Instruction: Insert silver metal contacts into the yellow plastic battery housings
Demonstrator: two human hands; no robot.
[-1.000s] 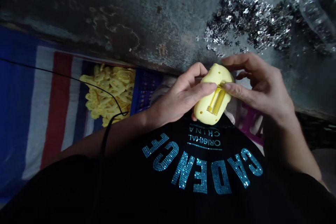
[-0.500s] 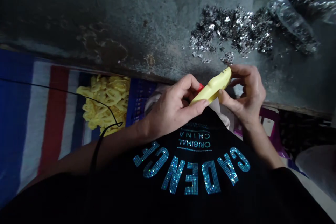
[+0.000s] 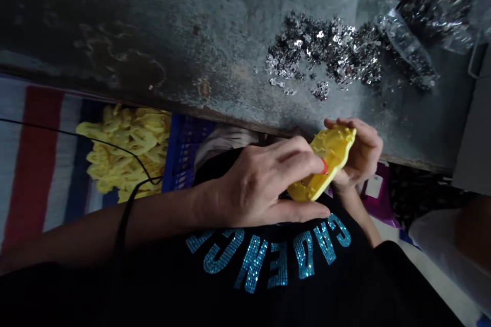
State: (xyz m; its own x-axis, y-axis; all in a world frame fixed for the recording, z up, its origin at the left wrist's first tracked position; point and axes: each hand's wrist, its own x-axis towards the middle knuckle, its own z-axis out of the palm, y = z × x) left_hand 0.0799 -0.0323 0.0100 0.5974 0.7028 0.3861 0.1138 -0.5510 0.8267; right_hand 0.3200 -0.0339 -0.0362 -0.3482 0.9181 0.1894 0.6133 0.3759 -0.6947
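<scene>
A yellow plastic shell (image 3: pixel 330 158) is held in front of my chest with its hollow inner side turned up. My right hand (image 3: pixel 362 150) cups it from behind, fingers curled round its far edge. My left hand (image 3: pixel 264 179) lies over its near side, thumb under the lower rim. The left fingertips pinch a small red piece (image 3: pixel 325 166) against the shell's inside.
A pile of small shiny metal parts (image 3: pixel 322 53) lies on the grey concrete slab (image 3: pixel 192 36), beside clear bags (image 3: pixel 406 46) of more. A blue crate (image 3: pixel 184 153) holds several yellow plastic parts (image 3: pixel 126 148). A striped tarp (image 3: pixel 38 163) lies at the left. A black cable (image 3: pixel 126 209) crosses my left arm.
The shell has been turned over, from outer side up to edge-on to hollow side up, and lowered toward my chest. My left hand brought a red piece onto it.
</scene>
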